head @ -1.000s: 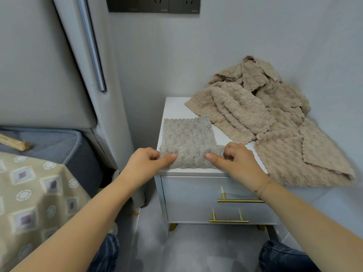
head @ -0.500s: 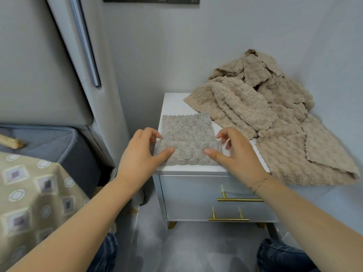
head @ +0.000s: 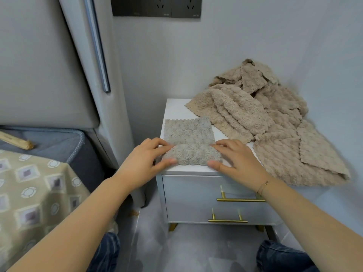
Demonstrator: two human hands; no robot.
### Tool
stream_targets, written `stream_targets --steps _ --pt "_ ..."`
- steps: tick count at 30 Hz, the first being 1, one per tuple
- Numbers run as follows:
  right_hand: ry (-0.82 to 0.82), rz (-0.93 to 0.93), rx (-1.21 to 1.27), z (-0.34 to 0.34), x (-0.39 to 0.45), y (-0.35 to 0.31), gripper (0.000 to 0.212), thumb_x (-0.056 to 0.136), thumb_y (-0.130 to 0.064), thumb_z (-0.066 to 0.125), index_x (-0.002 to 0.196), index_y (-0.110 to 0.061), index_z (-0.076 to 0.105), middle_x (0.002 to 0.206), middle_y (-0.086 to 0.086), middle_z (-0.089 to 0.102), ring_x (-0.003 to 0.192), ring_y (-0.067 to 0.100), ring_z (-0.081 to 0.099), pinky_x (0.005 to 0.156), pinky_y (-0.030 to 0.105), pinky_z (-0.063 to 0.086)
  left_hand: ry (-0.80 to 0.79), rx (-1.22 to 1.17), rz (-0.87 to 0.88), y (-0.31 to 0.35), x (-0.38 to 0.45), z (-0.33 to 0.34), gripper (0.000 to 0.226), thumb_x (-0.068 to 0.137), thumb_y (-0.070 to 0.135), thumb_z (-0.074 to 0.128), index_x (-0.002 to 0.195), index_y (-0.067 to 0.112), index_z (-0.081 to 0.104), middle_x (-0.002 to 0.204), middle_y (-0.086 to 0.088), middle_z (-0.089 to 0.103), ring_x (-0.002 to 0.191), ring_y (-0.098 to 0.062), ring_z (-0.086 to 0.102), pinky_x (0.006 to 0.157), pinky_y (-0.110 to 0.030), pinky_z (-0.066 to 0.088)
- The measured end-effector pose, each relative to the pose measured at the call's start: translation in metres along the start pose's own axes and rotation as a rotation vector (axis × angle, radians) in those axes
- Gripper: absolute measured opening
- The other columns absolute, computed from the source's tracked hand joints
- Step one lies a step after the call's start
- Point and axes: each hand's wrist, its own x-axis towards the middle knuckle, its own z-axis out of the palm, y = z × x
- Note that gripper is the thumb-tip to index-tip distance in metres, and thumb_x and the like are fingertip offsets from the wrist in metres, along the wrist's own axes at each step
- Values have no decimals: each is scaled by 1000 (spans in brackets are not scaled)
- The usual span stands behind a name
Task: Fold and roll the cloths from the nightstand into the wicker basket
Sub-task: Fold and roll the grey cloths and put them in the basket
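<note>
Since half a second ago I've rolled the grey cloth's [head: 189,142] near edge farther; my left hand [head: 144,163] and right hand [head: 235,160] pinch the roll's ends at the nightstand's [head: 176,108] front edge, beige cloths [head: 265,122] heaped just right.

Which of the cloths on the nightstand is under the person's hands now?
The grey cloth at the front left of the nightstand; both hands roll its near edge. The beige cloths lie heaped, untouched, behind and right.

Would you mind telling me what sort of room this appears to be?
Most likely a bedroom: a white nightstand stands beside a padded headboard and a mattress.
</note>
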Motion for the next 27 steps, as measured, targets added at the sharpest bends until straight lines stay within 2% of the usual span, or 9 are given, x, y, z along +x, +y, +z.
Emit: stream_targets --steps 4,9,11,15,18,21,23,25,27 --pt "-77 -44 -54 -1 -8 4 90 69 -85 39 141 -30 43 140 -9 42 129 10 30 107 29 25 -23 141 92 -2 -11 -3 80 75 78 42 139 30 49 129 12 52 107 -11 47 91 -31 44" --pt "119 -171 -46 5 -20 2 65 78 -68 53 121 -19 61 118 -1 58 111 12 43 92 33 43 105 124 166 6 -21 4 45 79 46 71 120 27 63 109 13 61 89 -11 49 75 -30 46" --pt "159 -194 -41 6 -23 1 60 79 -65 53 116 -19 64 116 -2 57 109 13 46 90 35 46 131 54 141 12 -24 5 37 79 39 72 114 27 67 104 14 61 88 -8 47 75 -26 45" --pt "150 -64 164 5 -27 -5 69 78 -77 46 110 -19 67 115 -8 51 111 11 44 96 27 39 42 -176 -17 16 -28 -3 29 77 45 72 104 37 67 103 18 58 94 -9 47 82 -19 41" --pt "136 39 270 4 -25 -9 77 74 -82 44 92 -11 67 104 -8 48 104 10 42 90 18 36 -48 -275 -97 19 -26 -8 23 79 42 72 100 37 67 102 15 57 96 -11 50 82 -20 41" --pt "152 153 345 2 -21 -15 66 74 -75 53 69 -10 62 96 -5 51 99 12 42 86 12 32 -77 -383 -206 24 -22 -12 18 82 39 70 94 25 71 100 2 59 85 -13 53 75 -23 44" --pt "157 236 412 1 -17 -19 54 71 -68 57 59 -15 56 91 -4 53 98 14 43 85 9 30 -109 -434 -243 27 -20 -16 12 85 39 66 86 28 70 100 -6 59 80 -11 52 78 -21 43" --pt "158 283 444 0 -12 -22 52 68 -65 56 56 -15 58 85 -5 53 96 15 44 82 10 31 -150 -446 -274 27 -18 -19 23 86 45 60 80 25 69 101 -11 58 79 -8 50 80 -21 43" --pt "172 306 438 -1 -7 -24 52 66 -69 54 52 -18 55 78 -6 51 92 17 44 80 13 32 -165 -447 -335 27 -15 -19 50 82 55 54 83 7 69 99 -16 57 80 -16 53 82 -27 44"
